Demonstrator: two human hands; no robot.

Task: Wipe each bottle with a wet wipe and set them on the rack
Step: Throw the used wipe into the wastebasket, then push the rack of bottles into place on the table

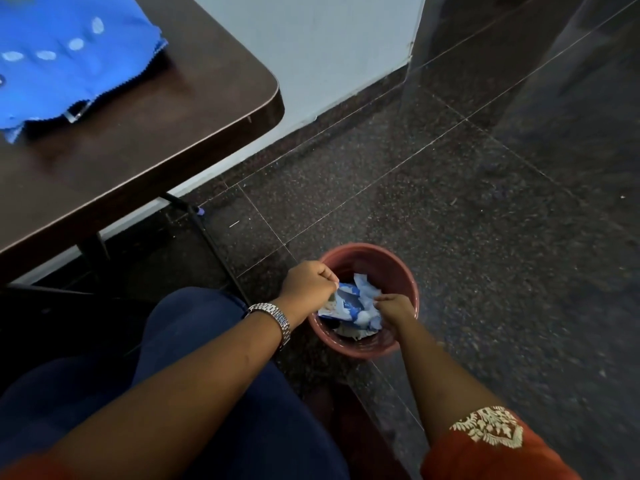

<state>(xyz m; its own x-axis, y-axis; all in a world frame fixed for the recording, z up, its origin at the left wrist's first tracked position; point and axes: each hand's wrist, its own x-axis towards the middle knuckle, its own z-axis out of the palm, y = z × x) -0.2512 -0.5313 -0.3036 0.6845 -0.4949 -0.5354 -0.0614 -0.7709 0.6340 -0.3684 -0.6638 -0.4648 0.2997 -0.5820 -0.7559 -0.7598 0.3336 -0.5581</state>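
Both my hands reach down over a reddish-brown bin [398, 268] on the floor. My left hand [310, 284], with a metal watch on the wrist, pinches one end of a blue-and-white wet wipe packet [349, 303]. My right hand [394, 308] grips the packet's other end just above the bin's contents. Crumpled white and blue wrappers fill the bin below the packet. No bottle and no rack are in view.
A dark wooden table [156, 133] stands at the upper left with a blue cloth [69, 53] on it. A thin black table leg [207, 233] slants down near the bin. Dark speckled floor tiles [485, 220] spread to the right; a white wall [311, 46] runs behind.
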